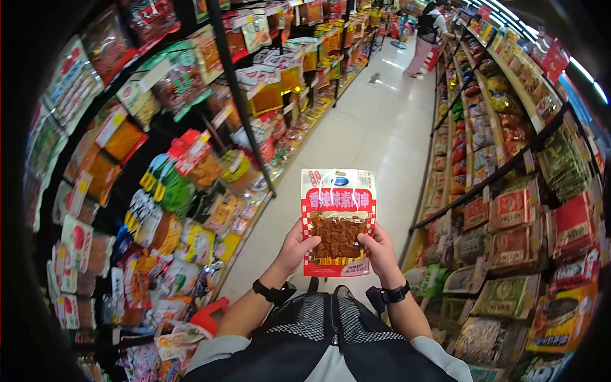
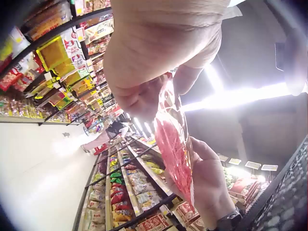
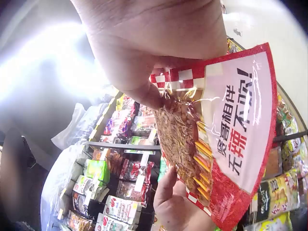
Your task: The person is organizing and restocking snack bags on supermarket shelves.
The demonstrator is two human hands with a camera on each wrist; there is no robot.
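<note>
A red-and-white snack packet (image 1: 338,200) is held upright in front of the body, its printed front facing up at the head camera. Brown food pieces show through its window (image 1: 337,237). My left hand (image 1: 296,247) grips its left edge, thumb on the front. On the opposite edge my right hand (image 1: 382,249) holds it the same way. The left wrist view catches the packet (image 2: 172,139) edge-on between both hands. In the right wrist view the packet's (image 3: 240,130) lower panel carries large dark and red lettering.
Left of the aisle, a rack (image 1: 224,83) carries hanging snack packets. Shelves (image 1: 480,140) of bagged goods line the right. A pale tiled floor (image 1: 382,134) runs between them, with a person (image 1: 428,38) standing farther along. A red object (image 1: 209,316) lies low beside my left forearm.
</note>
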